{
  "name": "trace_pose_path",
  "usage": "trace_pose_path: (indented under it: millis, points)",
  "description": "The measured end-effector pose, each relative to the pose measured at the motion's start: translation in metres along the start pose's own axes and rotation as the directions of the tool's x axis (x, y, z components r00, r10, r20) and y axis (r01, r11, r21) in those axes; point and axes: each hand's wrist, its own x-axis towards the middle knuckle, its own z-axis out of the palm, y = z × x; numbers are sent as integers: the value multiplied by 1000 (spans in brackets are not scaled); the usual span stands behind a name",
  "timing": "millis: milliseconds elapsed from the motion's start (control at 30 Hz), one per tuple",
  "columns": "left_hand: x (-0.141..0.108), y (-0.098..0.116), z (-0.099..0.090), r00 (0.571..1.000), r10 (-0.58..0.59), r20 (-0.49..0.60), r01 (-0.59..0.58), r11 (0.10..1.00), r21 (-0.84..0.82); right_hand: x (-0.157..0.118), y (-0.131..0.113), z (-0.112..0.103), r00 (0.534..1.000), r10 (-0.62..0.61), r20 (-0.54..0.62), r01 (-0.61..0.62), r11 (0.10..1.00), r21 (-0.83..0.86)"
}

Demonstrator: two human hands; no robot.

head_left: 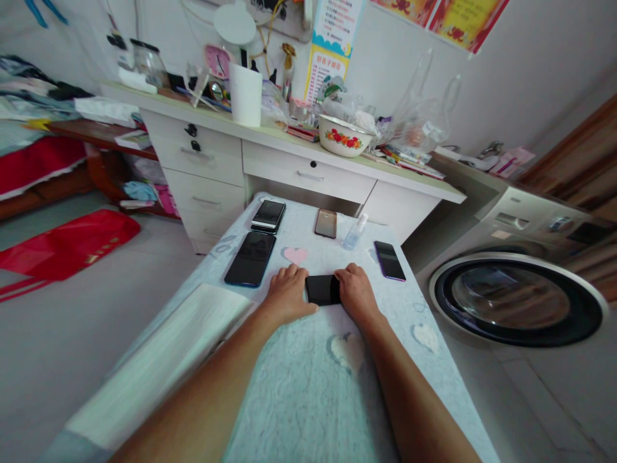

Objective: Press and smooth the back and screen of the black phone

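A black smartphone (pixel 322 290) lies sideways between my two hands, low over or on the cloth-covered table (pixel 299 386). My left hand (pixel 289 294) grips its left end, with the thumb along the near edge. At the opposite end, the fingers of my right hand (pixel 357 294) close on the phone's corner. Just left of my left hand rests a larger dark phone (pixel 250 258). Beyond it sits a small stack of phones (pixel 268 215). A brownish phone case (pixel 326 223) and a clear spray bottle (pixel 355 233) are past my hands. To the right lies a purple-edged phone (pixel 390 260).
A folded pale cloth (pixel 164 366) runs along the table's left side. Behind stands a white desk (pixel 308 170) bearing a flowered bowl (pixel 344 136) and a white cylinder (pixel 245 96). On the right is a washing machine (pixel 518 298); a red bag (pixel 72 244) lies on the floor at left.
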Motion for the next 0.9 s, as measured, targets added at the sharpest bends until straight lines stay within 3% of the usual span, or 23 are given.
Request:
trace_pose_path:
  millis: [333,500,900]
  points:
    - [0,-1,0,1000,-16,14,17,1000,-11,5,-11,-4,994,-51,97,53,998,-18]
    - [1,0,0,999,-31,14,31,999,-15,6,-20,-3,989,-131,63,129,991,22]
    - [2,0,0,997,-72,3,72,997,-33,7,-31,2,984,-176,7,176,983,57]
